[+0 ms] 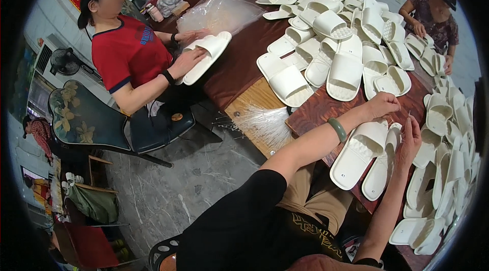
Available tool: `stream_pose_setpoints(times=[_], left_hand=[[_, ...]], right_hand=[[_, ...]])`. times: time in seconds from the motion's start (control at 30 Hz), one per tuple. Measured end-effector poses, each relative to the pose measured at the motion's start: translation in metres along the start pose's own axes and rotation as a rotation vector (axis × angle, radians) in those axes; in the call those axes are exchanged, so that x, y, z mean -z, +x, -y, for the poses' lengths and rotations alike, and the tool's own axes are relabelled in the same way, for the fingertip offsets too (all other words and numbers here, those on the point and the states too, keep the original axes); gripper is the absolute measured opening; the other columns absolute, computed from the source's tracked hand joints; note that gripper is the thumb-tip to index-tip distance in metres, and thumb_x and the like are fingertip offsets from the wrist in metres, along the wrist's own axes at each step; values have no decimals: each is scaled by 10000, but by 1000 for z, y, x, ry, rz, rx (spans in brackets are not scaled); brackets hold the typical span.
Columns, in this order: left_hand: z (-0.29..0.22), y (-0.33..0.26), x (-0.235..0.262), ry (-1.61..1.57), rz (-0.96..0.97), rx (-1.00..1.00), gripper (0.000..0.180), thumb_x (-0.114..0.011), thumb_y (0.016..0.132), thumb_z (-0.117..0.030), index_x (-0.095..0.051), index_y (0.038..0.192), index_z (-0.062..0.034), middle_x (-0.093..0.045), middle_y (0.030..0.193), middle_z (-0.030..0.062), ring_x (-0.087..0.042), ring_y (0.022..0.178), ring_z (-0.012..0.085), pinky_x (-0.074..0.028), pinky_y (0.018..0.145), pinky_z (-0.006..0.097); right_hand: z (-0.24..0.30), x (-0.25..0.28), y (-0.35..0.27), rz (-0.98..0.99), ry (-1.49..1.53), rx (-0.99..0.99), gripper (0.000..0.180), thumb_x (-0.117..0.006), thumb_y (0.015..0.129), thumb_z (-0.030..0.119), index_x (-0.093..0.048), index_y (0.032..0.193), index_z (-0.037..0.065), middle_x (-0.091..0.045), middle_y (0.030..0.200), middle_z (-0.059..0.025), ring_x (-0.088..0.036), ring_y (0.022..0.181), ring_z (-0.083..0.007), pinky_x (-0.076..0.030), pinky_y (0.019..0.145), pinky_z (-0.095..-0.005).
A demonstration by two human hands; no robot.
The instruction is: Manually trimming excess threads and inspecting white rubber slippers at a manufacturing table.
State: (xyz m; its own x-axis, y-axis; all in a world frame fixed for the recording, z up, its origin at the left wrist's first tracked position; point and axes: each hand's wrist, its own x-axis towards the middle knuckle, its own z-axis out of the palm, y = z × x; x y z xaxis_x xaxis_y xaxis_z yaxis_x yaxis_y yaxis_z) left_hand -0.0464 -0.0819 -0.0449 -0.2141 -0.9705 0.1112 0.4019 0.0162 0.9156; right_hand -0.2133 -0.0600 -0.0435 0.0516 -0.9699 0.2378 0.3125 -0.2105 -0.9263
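Observation:
A pair of white slippers lies in front of me at the table's edge, a left slipper [359, 155] and a partly covered right slipper [383, 161]. Above their far ends my left hand [382, 106], with a green bangle on the wrist, is closed in a pinch; what it holds is too small to make out. My right hand [409, 141] is beside the right slipper, thumb and finger pinched on what looks like the tip of a thin white strand [409, 114]. A fanned bundle of white strands [267, 122] lies left of my forearm.
A big heap of white slippers [333, 24] covers the far table, and more slippers [438, 154] pile up on the right. At the left a person in red [133, 49] handles a white slipper [208, 57]. Another person [433, 21] sits far right. Clear plastic bags [219, 16] lie beyond.

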Motion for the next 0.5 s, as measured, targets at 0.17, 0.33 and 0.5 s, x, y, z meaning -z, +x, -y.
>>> stream_pose_setpoints(times=[0.17,0.33,0.5], left_hand=[[-9,-5,-9,-11,-9,56,85,-596,834,-102,-589,858,-21,-483,587,-20,-390,457,50,-308,414,203],[-5,-4,-5,-6,-13,20,87,-597,830,-102,-594,839,-16,-489,595,-19,-394,465,50,-313,419,205],[-2,-5,-1,7,12,-32,102,-597,828,-104,-604,850,-5,-522,635,-3,-424,492,52,-338,435,207]], right_hand=[[2,7,1,-7,-9,-14,231,-612,883,116,-602,1075,-13,-552,795,24,-464,685,-30,-368,603,-158],[5,0,-1,-39,-41,-47,240,-603,889,117,-593,1086,-19,-542,791,25,-461,687,-31,-368,606,-159],[2,0,-3,90,-107,-47,213,-603,888,112,-613,1061,-10,-579,849,10,-479,718,-24,-374,626,-151]])
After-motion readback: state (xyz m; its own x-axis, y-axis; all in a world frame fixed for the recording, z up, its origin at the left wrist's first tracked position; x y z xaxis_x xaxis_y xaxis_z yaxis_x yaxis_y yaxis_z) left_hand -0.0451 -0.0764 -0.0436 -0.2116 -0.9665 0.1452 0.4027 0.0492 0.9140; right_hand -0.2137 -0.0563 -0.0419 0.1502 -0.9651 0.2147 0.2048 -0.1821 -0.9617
